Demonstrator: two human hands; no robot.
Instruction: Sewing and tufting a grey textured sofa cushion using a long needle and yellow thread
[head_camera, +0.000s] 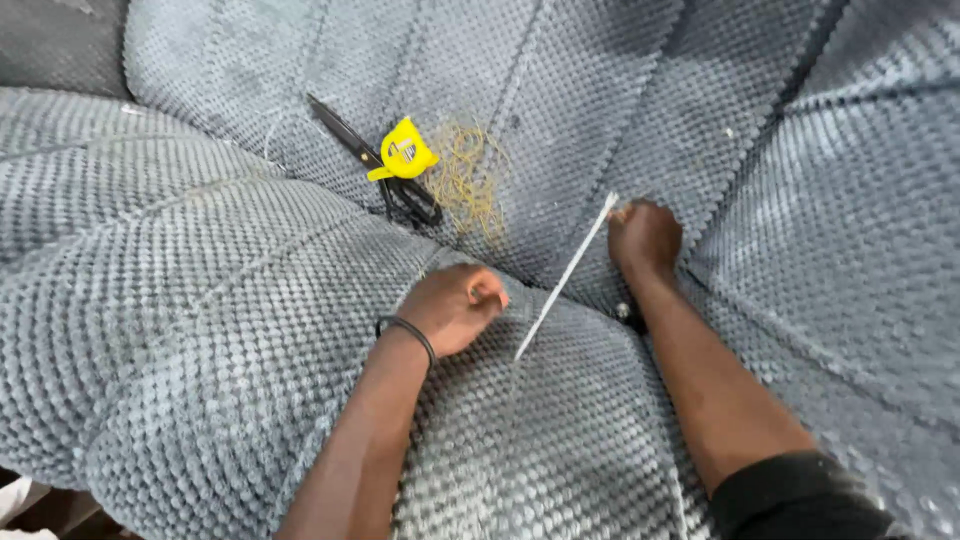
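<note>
Wide bare grey textured fabric lies to your left, folding toward the lower-left edge. Your left hand rests on a padded ridge, fingers curled shut — it may pinch a thread, too thin to tell. Beyond it lie black scissors, a yellow tape measure on them, and tangled tan thread just beside. A long white needle slants between your hands. Your right hand grips its upper end at the seam — bare cushion beyond.
</note>
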